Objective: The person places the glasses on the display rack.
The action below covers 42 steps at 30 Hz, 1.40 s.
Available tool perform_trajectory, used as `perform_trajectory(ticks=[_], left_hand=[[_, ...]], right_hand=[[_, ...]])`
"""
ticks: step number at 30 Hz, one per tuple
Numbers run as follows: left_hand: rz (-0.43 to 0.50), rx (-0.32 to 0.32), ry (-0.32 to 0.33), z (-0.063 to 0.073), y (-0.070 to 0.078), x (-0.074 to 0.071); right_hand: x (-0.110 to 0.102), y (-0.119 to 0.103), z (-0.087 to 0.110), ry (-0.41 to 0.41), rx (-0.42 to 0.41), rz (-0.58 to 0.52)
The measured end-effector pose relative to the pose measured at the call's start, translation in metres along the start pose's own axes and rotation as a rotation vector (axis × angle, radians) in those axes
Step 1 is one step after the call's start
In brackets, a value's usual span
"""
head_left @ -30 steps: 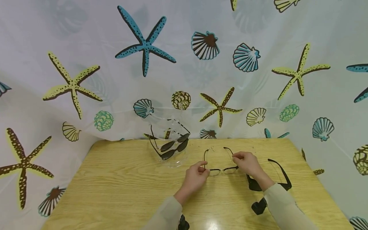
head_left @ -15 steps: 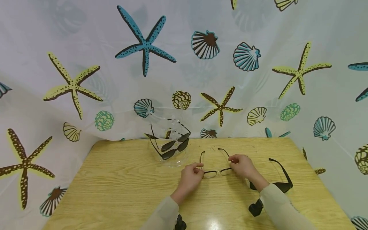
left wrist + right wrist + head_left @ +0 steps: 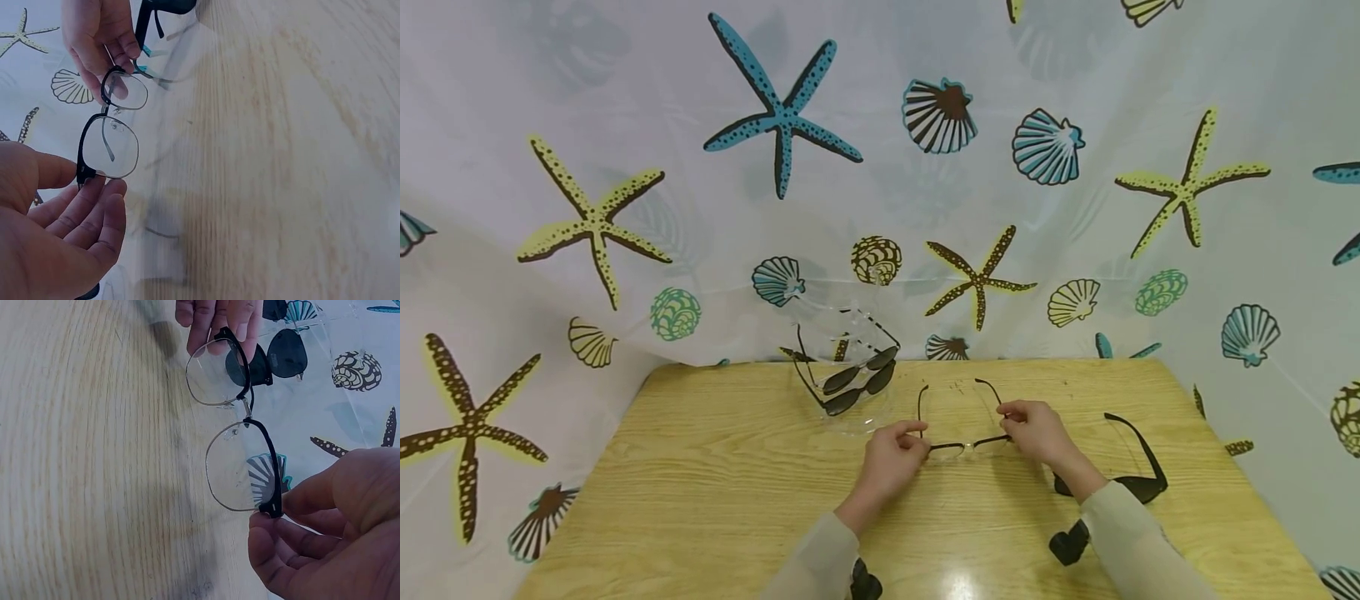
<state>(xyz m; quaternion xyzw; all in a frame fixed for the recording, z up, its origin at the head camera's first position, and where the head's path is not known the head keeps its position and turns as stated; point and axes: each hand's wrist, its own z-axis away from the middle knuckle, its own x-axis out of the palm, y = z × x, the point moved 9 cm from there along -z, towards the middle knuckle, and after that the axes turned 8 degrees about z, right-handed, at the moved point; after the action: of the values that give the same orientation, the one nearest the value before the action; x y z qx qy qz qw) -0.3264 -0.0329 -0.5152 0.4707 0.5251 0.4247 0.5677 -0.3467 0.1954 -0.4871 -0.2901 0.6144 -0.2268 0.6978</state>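
Held between both hands over the table is a pair of eyeglasses (image 3: 988, 440) with black upper rims, thin metal lower rims and clear lenses. Its temples are unfolded and point away from me. My left hand (image 3: 891, 454) pinches the left hinge corner between thumb and fingers, as the left wrist view shows on the black rim (image 3: 82, 147). At the opposite corner, my right hand (image 3: 1037, 432) pinches the frame in the same way, thumb and fingers at the end of the black rim (image 3: 273, 453).
Two pairs of dark sunglasses (image 3: 842, 402) sit one above the other on a clear stand at the back left. Black sunglasses (image 3: 1142, 487) lie on the wooden table (image 3: 737, 500), partly behind my right forearm. A curtain with starfish and shells (image 3: 782, 117) hangs behind and beside the table.
Both hands have shifted a little to the left with the eyeglasses. The lenses have tilted and look flatter in the head view. The sunglasses have stayed put.
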Motion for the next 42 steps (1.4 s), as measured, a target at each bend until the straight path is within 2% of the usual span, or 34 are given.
perform_trajectory(ticks=[12,24,36,42], left_hand=[[0.049,0.047,-0.002,0.008,0.019,-0.005],[0.080,0.162,0.067,0.020,0.046,-0.017],[0.088,0.220,0.170,0.041,0.067,-0.030],[0.104,0.223,0.204,0.048,0.073,-0.037]], right_hand=[[-0.009,-0.008,0.003,0.011,-0.003,-0.097],[-0.025,-0.025,0.003,0.082,-0.033,-0.114],[-0.033,-0.044,0.008,0.137,-0.081,-0.167],[-0.035,-0.054,0.010,0.142,-0.093,-0.174]])
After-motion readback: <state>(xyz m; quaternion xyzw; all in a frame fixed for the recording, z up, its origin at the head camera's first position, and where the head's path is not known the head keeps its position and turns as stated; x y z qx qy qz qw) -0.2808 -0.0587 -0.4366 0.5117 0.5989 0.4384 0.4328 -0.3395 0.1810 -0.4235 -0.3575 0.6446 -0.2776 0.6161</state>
